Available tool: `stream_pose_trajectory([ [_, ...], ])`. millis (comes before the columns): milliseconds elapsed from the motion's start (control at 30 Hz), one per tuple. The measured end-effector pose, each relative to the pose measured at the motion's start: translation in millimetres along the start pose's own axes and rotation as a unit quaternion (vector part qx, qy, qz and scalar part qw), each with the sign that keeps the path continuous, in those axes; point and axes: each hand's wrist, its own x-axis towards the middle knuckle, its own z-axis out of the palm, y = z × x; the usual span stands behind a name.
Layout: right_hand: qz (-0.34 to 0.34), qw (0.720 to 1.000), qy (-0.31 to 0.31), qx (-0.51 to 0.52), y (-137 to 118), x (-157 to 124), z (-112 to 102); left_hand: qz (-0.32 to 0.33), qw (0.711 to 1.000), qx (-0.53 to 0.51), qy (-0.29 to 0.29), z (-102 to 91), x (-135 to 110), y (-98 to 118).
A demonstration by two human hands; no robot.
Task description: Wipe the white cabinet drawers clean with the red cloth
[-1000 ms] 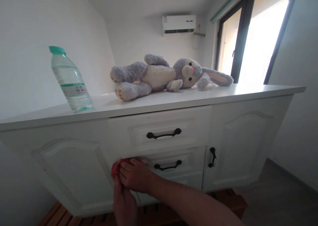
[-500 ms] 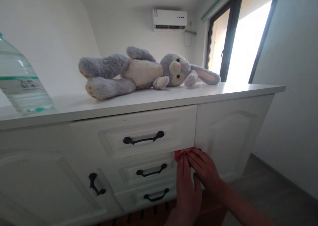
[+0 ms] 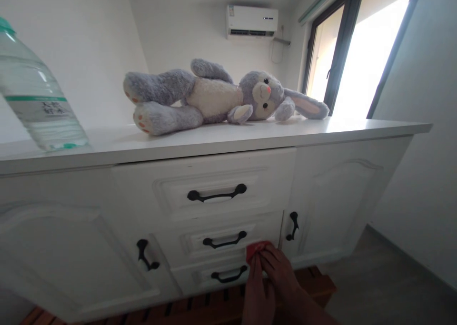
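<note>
A small flat red piece (image 3: 254, 251), paper or cloth I cannot tell, is pinched at my fingertips in front of the white drawers. My left hand (image 3: 257, 289) reaches up from below with its fingers closed on the piece. My right hand (image 3: 281, 270) comes in from the right, its fingers bent over the same piece beside the left hand. Both hands are close to the right end of the bottom drawer (image 3: 200, 281), near its black handle (image 3: 229, 274).
A grey plush rabbit (image 3: 210, 99) lies on the white cabinet top (image 3: 171, 149). At the left stands a large clear bottle (image 3: 43, 92) with a green cap. The cabinet's right door has a black handle (image 3: 293, 226). Brown wooden slats (image 3: 321, 283) lie below the cabinet.
Both hands have moved down with the red piece, from the middle drawer's upper right corner to around the bottom drawer's right end. The right door's handle now shows fully.
</note>
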Motion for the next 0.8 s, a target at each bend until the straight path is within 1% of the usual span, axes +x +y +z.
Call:
stream_pose_trajectory([
  [67, -0.006, 1.000, -0.009, 0.022, -20.1, 11.3, 19.8, -0.007, 0.999, -0.002, 0.040, -18.6, -2.1, -18.4],
  [133, -0.015, 0.999, -0.014, 0.045, -47.4, 24.0, 45.7, -0.027, 0.996, -0.008, 0.087, -48.2, -5.4, -40.7],
  [200, -0.031, 0.997, -0.018, 0.072, -80.8, 37.4, 75.7, -0.053, 0.992, -0.017, 0.109, -86.2, -10.4, -65.7],
  [233, -0.039, 0.995, -0.024, 0.085, -98.8, 44.8, 90.5, -0.067, 0.992, -0.015, 0.105, -106.6, -13.5, -77.8],
  [267, -0.049, 0.994, -0.028, 0.096, -116.9, 53.0, 104.0, -0.078, 0.990, -0.012, 0.114, -127.0, -16.7, -88.6],
  [333, -0.068, 0.992, -0.038, 0.104, -150.3, 73.6, 123.4, -0.091, 0.986, -0.012, 0.136, -164.7, -22.3, -102.8],
  [367, -0.076, 0.991, -0.043, 0.099, -163.9, 86.4, 127.8, -0.090, 0.984, -0.011, 0.152, -181.1, -23.7, -105.0],
  [400, -0.084, 0.991, -0.047, 0.094, -174.6, 100.8, 128.2, -0.080, 0.982, -0.004, 0.170, -195.6, -23.7, -103.9],
  [467, -0.091, 0.990, -0.062, 0.085, -185.8, 132.6, 117.4, -0.038, 0.976, 0.030, 0.213, -218.5, -19.1, -92.8],
  [533, -0.090, 0.990, -0.073, 0.079, -183.9, 162.8, 95.7, 0.028, 0.963, 0.087, 0.253, -232.9, -10.2, -75.4],
  [567, -0.090, 0.990, -0.078, 0.078, -179.2, 174.7, 83.2, 0.059, 0.955, 0.116, 0.267, -236.6, -5.1, -66.5],
  [600, -0.089, 0.990, -0.085, 0.075, -172.7, 183.6, 71.0, 0.087, 0.946, 0.143, 0.279, -237.7, -0.1, -58.5],
  [667, -0.081, 0.989, -0.107, 0.065, -156.7, 191.4, 49.6, 0.130, 0.933, 0.184, 0.281, -232.6, 8.9, -45.4],
  [733, -0.067, 0.988, -0.132, 0.050, -139.2, 188.7, 33.1, 0.158, 0.929, 0.205, 0.264, -219.7, 16.7, -34.0],
  [800, -0.046, 0.987, -0.152, 0.038, -121.5, 181.7, 18.8, 0.175, 0.932, 0.207, 0.241, -203.1, 24.3, -20.0],
])
